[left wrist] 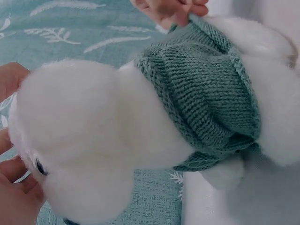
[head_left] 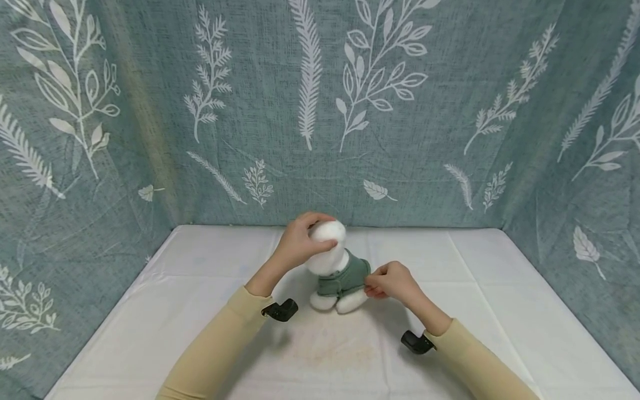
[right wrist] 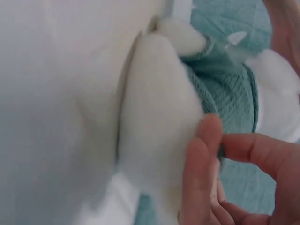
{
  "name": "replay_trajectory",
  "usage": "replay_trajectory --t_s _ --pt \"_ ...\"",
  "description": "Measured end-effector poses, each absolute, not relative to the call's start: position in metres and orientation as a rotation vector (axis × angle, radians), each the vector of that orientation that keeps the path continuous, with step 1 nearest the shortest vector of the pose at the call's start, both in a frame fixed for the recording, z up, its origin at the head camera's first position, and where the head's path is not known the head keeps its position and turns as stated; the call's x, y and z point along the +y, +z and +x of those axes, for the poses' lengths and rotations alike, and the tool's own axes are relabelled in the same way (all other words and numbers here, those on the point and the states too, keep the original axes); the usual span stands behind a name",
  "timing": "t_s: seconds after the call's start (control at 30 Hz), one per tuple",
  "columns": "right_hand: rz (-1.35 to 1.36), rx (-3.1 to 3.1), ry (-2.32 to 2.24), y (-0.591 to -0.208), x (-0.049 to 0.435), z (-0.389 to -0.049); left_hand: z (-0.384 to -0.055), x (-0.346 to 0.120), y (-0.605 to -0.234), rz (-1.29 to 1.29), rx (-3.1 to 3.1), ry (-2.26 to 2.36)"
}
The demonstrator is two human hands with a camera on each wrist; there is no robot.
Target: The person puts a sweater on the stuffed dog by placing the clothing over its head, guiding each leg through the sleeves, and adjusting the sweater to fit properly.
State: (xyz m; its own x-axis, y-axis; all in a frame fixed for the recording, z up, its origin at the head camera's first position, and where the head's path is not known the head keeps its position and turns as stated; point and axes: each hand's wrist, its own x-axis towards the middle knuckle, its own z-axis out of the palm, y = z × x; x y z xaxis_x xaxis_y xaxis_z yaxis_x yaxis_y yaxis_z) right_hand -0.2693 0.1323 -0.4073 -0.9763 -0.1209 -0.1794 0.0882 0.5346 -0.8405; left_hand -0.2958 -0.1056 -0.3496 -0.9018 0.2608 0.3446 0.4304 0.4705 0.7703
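A white plush toy [head_left: 327, 250] sits upright on the table, its legs toward the camera. Around its body is a green knitted sweater [head_left: 345, 276], also large in the left wrist view, where the knit [left wrist: 201, 89] shows ribbed edges and a dark eye [left wrist: 41, 167] marks the head. My left hand [head_left: 298, 240] grips the toy's head from the left, thumb across the front and fingers over the top. With thumb and fingertips my right hand [head_left: 392, 280] pinches the sweater's lower hem, beside a white leg [right wrist: 157, 103] in the right wrist view.
A white cloth [head_left: 210, 344] covers the table, with creases and a faint brownish stain in front of the toy. Blue-green curtains [head_left: 270, 111] with white leaf prints stand behind and at both sides. A black wrist camera [head_left: 281, 310] sits at the left cuff.
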Motion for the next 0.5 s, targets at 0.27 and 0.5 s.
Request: replay_trajectory --t_s 0.27,0.5 --pt "-0.060 2.558 -1.349 -0.410 0.136 -0.264 -0.295 -0.107 -0.349 -0.601 -2.546 -1.430" --pt "-0.054 2.433 -1.504 -0.418 0.126 -0.264 -0.295 -0.107 -0.349 -0.595 -2.547 -1.425"
